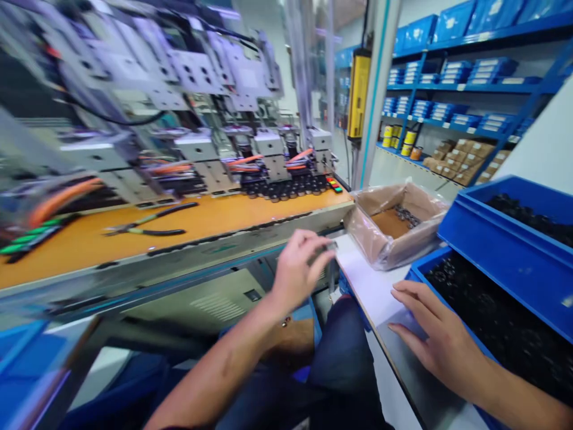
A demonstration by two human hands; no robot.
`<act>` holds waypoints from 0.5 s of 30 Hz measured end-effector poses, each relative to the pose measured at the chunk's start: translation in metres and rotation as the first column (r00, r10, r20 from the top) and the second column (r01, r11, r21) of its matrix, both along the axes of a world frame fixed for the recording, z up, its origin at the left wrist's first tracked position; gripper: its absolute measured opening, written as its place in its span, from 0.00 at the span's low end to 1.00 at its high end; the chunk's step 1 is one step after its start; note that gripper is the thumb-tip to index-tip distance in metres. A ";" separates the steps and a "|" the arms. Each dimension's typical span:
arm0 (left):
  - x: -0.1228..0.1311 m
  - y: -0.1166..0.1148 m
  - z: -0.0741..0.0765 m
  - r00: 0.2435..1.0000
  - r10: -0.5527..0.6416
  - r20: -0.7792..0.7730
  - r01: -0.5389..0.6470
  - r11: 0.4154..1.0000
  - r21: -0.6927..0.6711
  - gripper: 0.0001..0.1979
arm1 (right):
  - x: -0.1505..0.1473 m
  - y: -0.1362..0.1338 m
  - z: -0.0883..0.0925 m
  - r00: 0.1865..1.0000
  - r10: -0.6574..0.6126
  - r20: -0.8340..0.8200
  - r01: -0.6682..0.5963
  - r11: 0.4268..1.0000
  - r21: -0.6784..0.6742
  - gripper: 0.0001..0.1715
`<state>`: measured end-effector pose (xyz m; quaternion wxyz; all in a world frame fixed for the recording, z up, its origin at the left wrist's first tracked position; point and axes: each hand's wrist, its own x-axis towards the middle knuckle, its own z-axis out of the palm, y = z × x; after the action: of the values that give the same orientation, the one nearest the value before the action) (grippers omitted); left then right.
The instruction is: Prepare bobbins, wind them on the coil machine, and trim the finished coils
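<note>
My left hand (299, 269) is raised in front of the bench edge, thumb and fingertips drawn close together. Between the tips shows a small grey part (332, 245), too blurred to name. Over the white side table (358, 269) hovers my right hand (436, 337), its thumb and fingers apart with nothing seen between them. Beside that hand stands a blue bin (418, 272) of small black parts (483, 304). A plastic-lined cardboard box (380, 239) with small metal parts (406, 216) sits beyond both hands.
Green-handled pliers (152, 227) lie on the orange bench top (233, 215). Several black round parts (286, 190) line its back, below machine fixtures (201, 161). Another blue bin (514, 239) stands at right. A yellow sensor bar (359, 92) is fixed by the frame post.
</note>
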<state>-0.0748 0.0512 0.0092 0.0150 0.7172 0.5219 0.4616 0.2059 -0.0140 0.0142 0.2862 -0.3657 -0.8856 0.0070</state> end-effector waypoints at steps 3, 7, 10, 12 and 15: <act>-0.075 0.044 0.019 0.909 0.377 -0.175 -0.403 0.903 -0.149 0.09 | 0.003 0.004 -0.006 0.998 0.043 0.054 -0.046 0.996 0.073 0.18; -0.141 0.085 0.029 0.827 0.503 -0.250 -0.558 0.791 -0.253 0.05 | 0.004 0.008 -0.007 0.991 0.107 0.080 -0.123 0.967 0.223 0.16; -0.155 0.105 0.026 0.819 0.517 -0.251 -0.572 0.770 -0.283 0.09 | 0.004 0.011 -0.007 0.989 0.124 0.077 -0.140 0.955 0.261 0.16; -0.155 0.110 0.024 0.836 0.500 -0.226 -0.548 0.787 -0.284 0.12 | 0.008 0.013 -0.006 0.990 0.118 0.079 -0.135 0.955 0.265 0.16; -0.148 0.095 0.020 0.881 0.440 -0.173 -0.472 0.842 -0.261 0.13 | 0.020 0.017 -0.010 0.990 0.123 0.075 -0.139 0.952 0.271 0.16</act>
<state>-0.2230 0.1465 0.0297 -0.0160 0.5854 0.7405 0.3296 0.2256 0.0033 0.0040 0.3079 -0.2628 -0.9080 -0.1078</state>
